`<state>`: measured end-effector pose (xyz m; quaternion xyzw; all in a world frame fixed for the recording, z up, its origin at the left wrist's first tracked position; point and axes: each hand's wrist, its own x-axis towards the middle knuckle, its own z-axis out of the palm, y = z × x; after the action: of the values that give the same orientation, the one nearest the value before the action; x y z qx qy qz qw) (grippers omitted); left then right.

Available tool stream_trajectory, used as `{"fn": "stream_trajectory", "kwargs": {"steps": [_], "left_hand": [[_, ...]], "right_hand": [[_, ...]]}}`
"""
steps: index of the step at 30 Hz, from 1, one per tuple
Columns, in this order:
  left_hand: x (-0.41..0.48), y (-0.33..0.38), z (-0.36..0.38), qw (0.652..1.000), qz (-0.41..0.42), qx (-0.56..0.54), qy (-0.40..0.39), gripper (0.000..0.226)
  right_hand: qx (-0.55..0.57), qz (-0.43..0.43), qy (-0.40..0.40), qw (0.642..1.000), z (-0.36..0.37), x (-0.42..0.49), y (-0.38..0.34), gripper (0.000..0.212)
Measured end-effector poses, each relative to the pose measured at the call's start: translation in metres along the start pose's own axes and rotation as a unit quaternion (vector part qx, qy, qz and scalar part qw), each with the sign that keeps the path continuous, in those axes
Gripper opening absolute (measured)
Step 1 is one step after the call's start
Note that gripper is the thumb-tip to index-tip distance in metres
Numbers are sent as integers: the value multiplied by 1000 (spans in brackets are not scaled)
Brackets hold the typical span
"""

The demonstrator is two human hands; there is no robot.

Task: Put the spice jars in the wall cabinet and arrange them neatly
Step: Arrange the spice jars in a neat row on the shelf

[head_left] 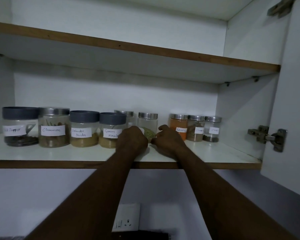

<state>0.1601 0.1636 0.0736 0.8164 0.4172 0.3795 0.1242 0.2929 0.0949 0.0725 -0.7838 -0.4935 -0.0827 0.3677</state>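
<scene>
Several labelled spice jars stand in a row on the lower cabinet shelf. From the left: black pepper, cinnamon, coriander powder and garam masala. A steel-lidded jar of green seeds stands mid-shelf. My left hand wraps its left side and hides its label. My right hand curls against its lower right side. Another steel-lidded jar sits behind my left hand, mostly hidden. On the right stand red chilli, a small cinnamon jar and cloves.
The upper shelf shows nothing on it from below. The open cabinet door hangs at the right on a metal hinge. There is a gap on the shelf between the green-seed jar and the red chilli jar. A wall socket sits below the cabinet.
</scene>
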Motion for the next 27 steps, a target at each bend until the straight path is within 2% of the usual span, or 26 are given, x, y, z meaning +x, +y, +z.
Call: {"fn": "stream_trajectory", "kwargs": {"steps": [3,7,11,14,18,22,27], "left_hand": [[6,3,3,997,34,37,-60,24],[12,8,9,995,50,48,-71,34],[12,11,14,993,90,32,-74,40],[14,12,16,991,105,28,-77,46],[18,8,19,992,94,31,-78,42],[24,10,19,988,52,75,-124,32],[37,17,22,982,57,61,-170,36]], "right_hand": [[-10,2,-8,1000,1,3,1,56],[30,20,6,999,0,2,5,66],[59,55,24,996,-4,4,10,47],[34,80,15,996,-7,6,9,45],[-10,37,37,999,-3,2,7,42],[53,48,96,993,-6,-3,9,45],[65,34,87,994,-6,-4,9,48]]}}
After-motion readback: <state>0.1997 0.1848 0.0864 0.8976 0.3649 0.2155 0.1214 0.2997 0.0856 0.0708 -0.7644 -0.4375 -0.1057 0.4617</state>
